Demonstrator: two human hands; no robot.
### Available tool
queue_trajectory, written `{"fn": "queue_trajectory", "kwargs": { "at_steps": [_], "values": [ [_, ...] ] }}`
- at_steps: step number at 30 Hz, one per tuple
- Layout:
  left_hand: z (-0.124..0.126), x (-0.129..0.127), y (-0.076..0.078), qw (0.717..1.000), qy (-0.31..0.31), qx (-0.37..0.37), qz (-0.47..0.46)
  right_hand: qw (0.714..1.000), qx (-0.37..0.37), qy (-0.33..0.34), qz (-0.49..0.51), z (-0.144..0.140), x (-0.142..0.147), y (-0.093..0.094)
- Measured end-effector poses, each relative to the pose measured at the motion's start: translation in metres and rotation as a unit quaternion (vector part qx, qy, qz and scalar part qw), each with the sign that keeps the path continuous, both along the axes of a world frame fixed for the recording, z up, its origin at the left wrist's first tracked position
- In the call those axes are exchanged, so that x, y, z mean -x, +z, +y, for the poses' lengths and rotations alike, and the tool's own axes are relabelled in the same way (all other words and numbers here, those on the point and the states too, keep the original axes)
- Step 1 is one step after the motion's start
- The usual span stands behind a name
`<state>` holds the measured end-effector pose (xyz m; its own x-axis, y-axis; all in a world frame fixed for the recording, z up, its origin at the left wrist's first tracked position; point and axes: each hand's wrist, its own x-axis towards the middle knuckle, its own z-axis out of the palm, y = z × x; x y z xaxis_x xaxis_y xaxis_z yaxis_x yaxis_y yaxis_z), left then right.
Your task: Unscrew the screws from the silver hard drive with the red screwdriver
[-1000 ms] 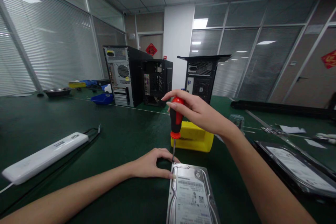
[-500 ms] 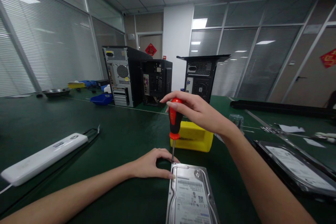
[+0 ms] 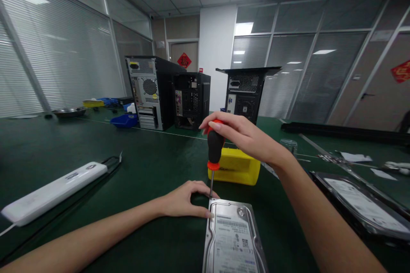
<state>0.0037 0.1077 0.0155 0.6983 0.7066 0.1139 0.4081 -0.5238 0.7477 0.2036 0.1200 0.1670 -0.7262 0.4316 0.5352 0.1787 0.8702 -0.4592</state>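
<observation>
A silver hard drive [image 3: 232, 234] with a white printed label lies on the table at the bottom middle. My left hand [image 3: 187, 198] grips its far left corner, thumb on the top edge and fingers behind it. Above that corner a red and black screwdriver [image 3: 215, 147] stands nearly upright, its tip at the drive's edge. The contact point itself is too small to make out. My right hand [image 3: 238, 132] is closed over the top of the screwdriver's handle, thumb and fingers round the red end.
Just behind the drive sits a yellow bin [image 3: 240, 166]. A white power strip [image 3: 57, 192] lies at left, another hard drive [image 3: 361, 204] at right. Computer cases [image 3: 149, 94] and a blue tray [image 3: 124, 120] stand farther back on the green table [image 3: 144, 149].
The screwdriver handle has turned about its axis, so its black side now faces me. My right hand has shifted slightly to the right. My left hand and the drive look the same.
</observation>
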Motion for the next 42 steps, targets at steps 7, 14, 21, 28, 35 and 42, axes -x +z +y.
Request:
{"fn": "queue_trajectory", "kwargs": {
  "at_steps": [7, 14, 21, 28, 35, 42],
  "values": [
    [0.000, 0.000, 0.001, 1.000, 0.004, 0.004, 0.003, 0.996, -0.055, -0.062, -0.012, 0.001, 0.004, -0.002],
    [0.000, 0.000, -0.001, 1.000, -0.006, 0.008, -0.008, 0.993, -0.069, -0.087, -0.045, 0.002, -0.003, -0.003],
    [0.001, 0.001, -0.002, 1.000, 0.001, 0.013, 0.002, 0.993, -0.082, -0.072, -0.054, 0.003, -0.005, 0.001],
    [0.000, 0.001, -0.001, 1.000, -0.001, 0.000, 0.003, 0.987, -0.131, -0.078, -0.045, 0.006, -0.003, -0.002],
    [0.000, 0.000, -0.001, 1.000, -0.007, -0.002, -0.010, 0.995, -0.092, -0.033, -0.028, 0.002, -0.005, -0.002],
    [-0.001, -0.001, 0.002, 1.000, -0.008, 0.000, -0.007, 0.990, -0.120, -0.064, -0.025, 0.005, -0.002, -0.002]
  ]
}}
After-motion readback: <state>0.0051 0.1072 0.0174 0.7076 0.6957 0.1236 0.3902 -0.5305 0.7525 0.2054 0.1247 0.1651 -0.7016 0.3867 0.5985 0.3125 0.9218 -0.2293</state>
